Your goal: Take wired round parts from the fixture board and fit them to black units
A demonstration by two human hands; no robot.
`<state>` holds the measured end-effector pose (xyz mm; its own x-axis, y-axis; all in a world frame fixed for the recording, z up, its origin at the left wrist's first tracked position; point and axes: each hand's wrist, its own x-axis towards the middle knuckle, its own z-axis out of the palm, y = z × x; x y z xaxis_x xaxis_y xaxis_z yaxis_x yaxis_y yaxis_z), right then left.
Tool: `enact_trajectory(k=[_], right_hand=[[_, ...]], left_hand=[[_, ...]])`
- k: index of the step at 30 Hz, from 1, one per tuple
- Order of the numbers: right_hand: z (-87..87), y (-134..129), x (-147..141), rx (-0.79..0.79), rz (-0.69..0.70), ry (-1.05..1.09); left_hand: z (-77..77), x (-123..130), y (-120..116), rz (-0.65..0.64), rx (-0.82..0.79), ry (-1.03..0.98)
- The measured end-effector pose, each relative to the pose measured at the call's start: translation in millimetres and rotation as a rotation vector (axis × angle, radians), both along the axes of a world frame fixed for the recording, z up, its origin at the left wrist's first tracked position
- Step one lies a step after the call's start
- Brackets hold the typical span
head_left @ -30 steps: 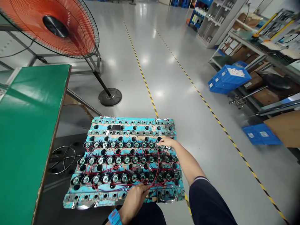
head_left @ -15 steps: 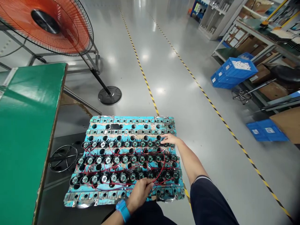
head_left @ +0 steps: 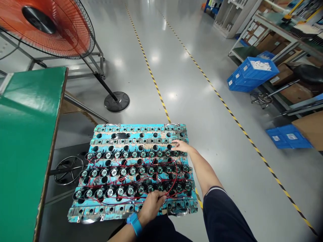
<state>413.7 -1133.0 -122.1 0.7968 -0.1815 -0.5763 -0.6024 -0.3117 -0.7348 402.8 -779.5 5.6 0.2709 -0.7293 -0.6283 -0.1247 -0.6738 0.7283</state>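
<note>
A worn blue fixture board point(head_left: 148, 127) lies below me, with rows of small round black motors point(head_left: 132, 171) standing in it. Thin red wires point(head_left: 176, 174) loop between the motors. Near the front edge, my left hand point(head_left: 152, 203), with a blue watch point(head_left: 134, 223) on its wrist, pinches the end of a red wire that curves up from the right side. Over the right end of the back row, my right hand point(head_left: 181, 146) has its thumb and fingers apart with nothing visible between them.
To the left is a green-topped table point(head_left: 25, 134), with an orange floor fan point(head_left: 47, 27) behind it. A stool's ring base point(head_left: 67, 170) stands beside the board. Blue crates point(head_left: 252, 74), shelving and cardboard boxes line the right. Striped yellow-black tape point(head_left: 153, 80) marks the floor.
My right hand has lifted slightly away from the back row of motors, its fingers spreading apart. My left hand keeps its pinch on the red wire. The whole view has shifted a little.
</note>
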Motion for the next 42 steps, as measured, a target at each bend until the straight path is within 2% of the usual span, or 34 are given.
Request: enact_trajectory(k=[5, 10, 12, 20, 24, 26, 29, 31, 33, 36, 39, 40, 42], right_hand=[[-0.6, 4.7, 0.1, -0.048, -0.017, 0.024], [11.5, 4.6, -5.0, -0.322, -0.182, -0.082], [15.6, 5.2, -11.7, -0.381, -0.240, -0.096], [29.8, 21.1, -56.4, -0.397, -0.240, -0.162], [49.6, 30.6, -88.4, -0.486, -0.492, -0.076], [59.3, 42.9, -105.2, -0.396, -0.557, 0.040], [68.2, 75.2, -118.7, -0.055, -0.592, 0.097], [68.7, 98.9, -116.7, 0.156, -0.638, 0.070], [65.3, 115.4, -109.0, 0.285, -0.670, 0.033], [56.3, 118.9, -98.5, 0.310, -0.654, -0.013], [47.8, 104.3, -97.0, 0.263, -0.607, -0.023], [45.5, 98.2, -97.8, 0.245, -0.594, -0.025], [42.1, 86.8, -99.6, 0.187, -0.570, -0.036]], left_hand=[[-2.0, 0.3, -0.9, 0.005, 0.015, 0.013], [-5.9, 4.5, -2.0, 0.039, 0.022, 0.030], [-7.0, 5.5, -3.5, 0.039, 0.026, 0.043], [-9.6, 3.0, -8.7, -0.028, -0.003, 0.027], [-13.0, 7.1, -4.9, -0.015, -0.009, -0.006], [-14.3, 12.0, -3.4, -0.006, 0.000, -0.019], [-14.8, 18.3, -4.3, -0.028, -0.008, -0.066], [-14.4, 19.9, -7.0, -0.061, -0.021, -0.102], [-14.0, 20.0, -10.9, -0.093, -0.034, -0.129], [-16.0, 23.4, -18.0, -0.104, -0.067, -0.212], [-23.7, 39.1, -28.1, -0.113, -0.086, -0.397], [-27.3, 47.4, -32.6, -0.136, -0.084, -0.469], [-35.2, 66.5, -43.4, -0.266, -0.052, -0.627]])
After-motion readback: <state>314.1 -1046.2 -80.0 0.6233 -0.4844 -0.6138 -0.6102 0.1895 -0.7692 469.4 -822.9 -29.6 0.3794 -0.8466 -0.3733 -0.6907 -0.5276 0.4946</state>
